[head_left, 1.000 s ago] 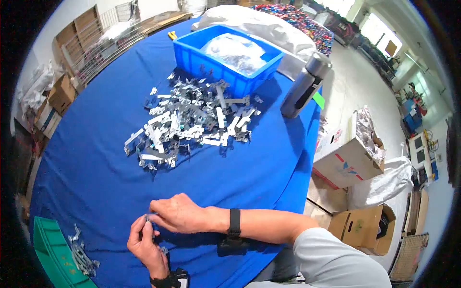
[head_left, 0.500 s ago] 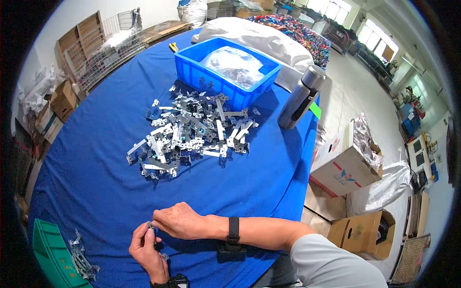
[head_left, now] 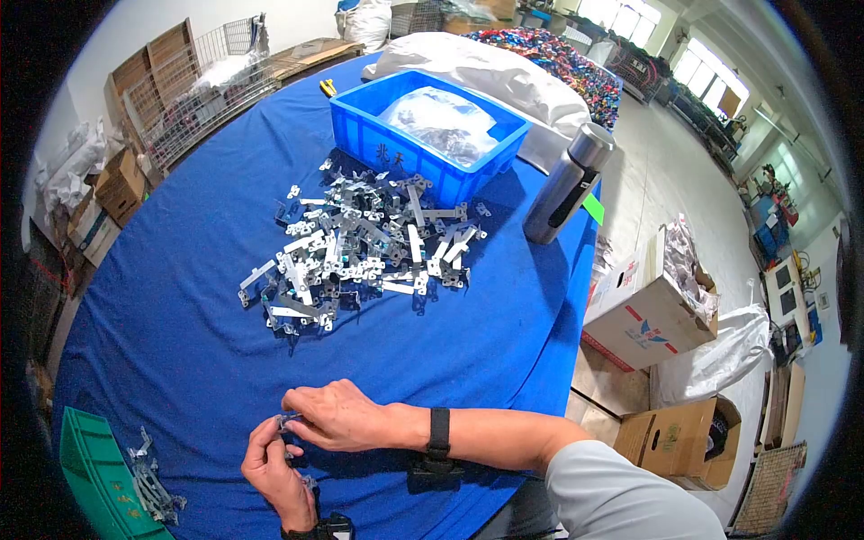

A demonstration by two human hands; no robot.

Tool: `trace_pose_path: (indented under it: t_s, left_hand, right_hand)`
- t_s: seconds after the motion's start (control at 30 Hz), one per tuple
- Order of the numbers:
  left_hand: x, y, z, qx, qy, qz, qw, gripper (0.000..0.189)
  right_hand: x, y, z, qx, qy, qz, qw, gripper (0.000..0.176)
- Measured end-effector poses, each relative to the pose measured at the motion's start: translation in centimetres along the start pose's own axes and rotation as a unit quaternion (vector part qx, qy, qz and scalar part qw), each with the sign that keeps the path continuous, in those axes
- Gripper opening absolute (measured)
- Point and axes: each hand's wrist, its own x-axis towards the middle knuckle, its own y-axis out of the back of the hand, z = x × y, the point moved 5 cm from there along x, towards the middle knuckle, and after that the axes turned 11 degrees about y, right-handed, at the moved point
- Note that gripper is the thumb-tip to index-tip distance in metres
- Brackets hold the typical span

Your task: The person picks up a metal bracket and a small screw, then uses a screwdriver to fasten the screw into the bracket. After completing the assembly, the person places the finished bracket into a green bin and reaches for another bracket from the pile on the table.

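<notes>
My right hand [head_left: 344, 416] reaches in from the right and pinches one end of a small metal part [head_left: 286, 421]. On the other side, my left hand [head_left: 277, 475] grips the same part between thumb and fingers; another bit of metal shows by its palm. Much of the held part is hidden by the fingers. Beyond both hands lies a loose pile of metal brackets [head_left: 355, 247] on the blue cloth [head_left: 189, 297]. More metal parts [head_left: 155, 486] lie at the lower left, beside a green bin [head_left: 99, 477].
Behind the pile stands a blue crate [head_left: 396, 153] holding a clear plastic bag. A metal flask [head_left: 567, 184] stands to its right, and a yellow cutter [head_left: 328, 87] lies at its left. Cardboard boxes [head_left: 630, 310] stand on the floor at the right.
The fingers of my right hand have shifted slightly on the small metal part, and more of it shows between the hands. The view has moved very slightly.
</notes>
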Motion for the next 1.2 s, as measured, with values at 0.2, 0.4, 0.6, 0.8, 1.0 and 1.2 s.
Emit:
trace_pose_path:
  t_s: [0.2, 0.4, 0.6, 0.8, 1.0, 1.2]
  left_hand:
    - [-0.1, -0.2, 0.2, 0.0, -0.012, -0.008, 1.0, 0.023]
    - [0.0, 0.0, 0.0, -0.002, -0.008, -0.008, 1.0, 0.023]
    - [0.0, -0.1, 0.0, -0.002, -0.004, -0.005, 1.0, 0.024]
    - [-0.1, -0.1, 0.1, 0.002, -0.009, -0.009, 1.0, 0.026]
    - [-0.1, 0.2, 0.0, -0.003, 0.021, 0.004, 1.0, 0.022]
    - [-0.1, -0.2, 0.2, -0.02, -0.001, 0.001, 1.0, 0.022]
  right_hand:
    - [-0.4, -0.7, 0.6, -0.047, -0.029, -0.064, 0.996, 0.019]
    - [-0.3, -0.7, 0.7, -0.021, -0.021, -0.063, 0.998, 0.019]
    - [0.0, 0.2, -0.1, -0.019, 0.002, -0.001, 1.0, 0.02]
    - [-0.4, -0.9, 0.8, -0.058, -0.03, -0.087, 0.994, 0.019]
    - [-0.2, -0.5, 0.5, -0.017, -0.018, -0.054, 0.998, 0.021]
    - [-0.1, -0.2, 0.1, -0.037, 0.007, -0.001, 0.999, 0.022]
